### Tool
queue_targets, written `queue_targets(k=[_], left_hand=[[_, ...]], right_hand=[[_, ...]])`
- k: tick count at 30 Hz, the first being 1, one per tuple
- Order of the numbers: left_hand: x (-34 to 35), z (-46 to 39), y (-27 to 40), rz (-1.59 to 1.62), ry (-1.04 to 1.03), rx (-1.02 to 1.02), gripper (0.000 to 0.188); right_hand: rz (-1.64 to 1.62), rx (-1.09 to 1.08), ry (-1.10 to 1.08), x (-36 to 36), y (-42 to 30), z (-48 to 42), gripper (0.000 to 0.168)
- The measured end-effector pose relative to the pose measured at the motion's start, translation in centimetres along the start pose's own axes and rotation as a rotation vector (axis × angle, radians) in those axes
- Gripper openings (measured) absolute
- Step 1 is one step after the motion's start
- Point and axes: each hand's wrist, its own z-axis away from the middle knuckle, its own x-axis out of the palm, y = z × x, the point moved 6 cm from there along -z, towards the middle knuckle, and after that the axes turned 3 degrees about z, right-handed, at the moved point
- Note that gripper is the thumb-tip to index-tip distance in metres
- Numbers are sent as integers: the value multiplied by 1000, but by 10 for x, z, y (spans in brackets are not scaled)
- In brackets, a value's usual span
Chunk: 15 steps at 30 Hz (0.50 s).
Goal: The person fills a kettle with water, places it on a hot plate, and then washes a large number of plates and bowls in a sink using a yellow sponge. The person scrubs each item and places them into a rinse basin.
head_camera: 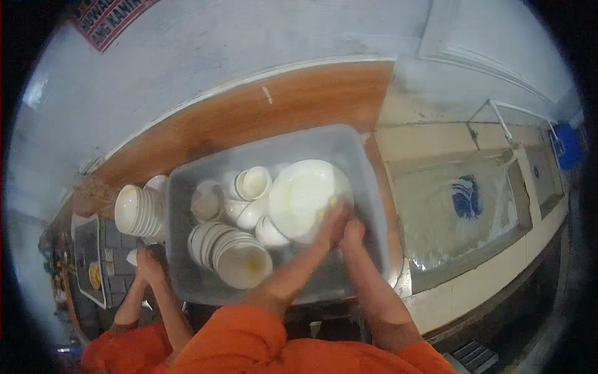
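Note:
A large white plate [299, 196] lies in a translucent plastic tub [345, 135]. My left hand [336, 219] is at the plate's right edge, and something small and yellow shows by its fingers. Close against it is my right hand [353, 233], over the right side of the tub. Both hands are blurred, so their grip on the plate or on anything else cannot be made out. Left of the plate sit white bowls [254, 212] and cups [257, 182]. Nearer me, a row of stacked white bowls [243, 266] leans on its side, the front one with a yellowish stain.
A co-worker's hands [149, 266] hold a white item left of the tub, below stacked white bowls [133, 210]. Further left is a white-rimmed rack [100, 262]. At right are a water-filled tiled basin [420, 233], a pale pipe [502, 121] and a blue container [570, 147].

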Motion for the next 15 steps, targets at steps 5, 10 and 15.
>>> queue_targets(k=[5,10,15], left_hand=[[-90,40,-9,-282,112,-270,50],[-78,44,-29,-169,240,-241,56],[-70,75,-10,196,206,-185,53]], right_hand=[[-2,-72,-175,-24,35,-41,30],[-155,110,-196,5,8,-13,28],[-57,-65,-165,5,-8,0,31]])
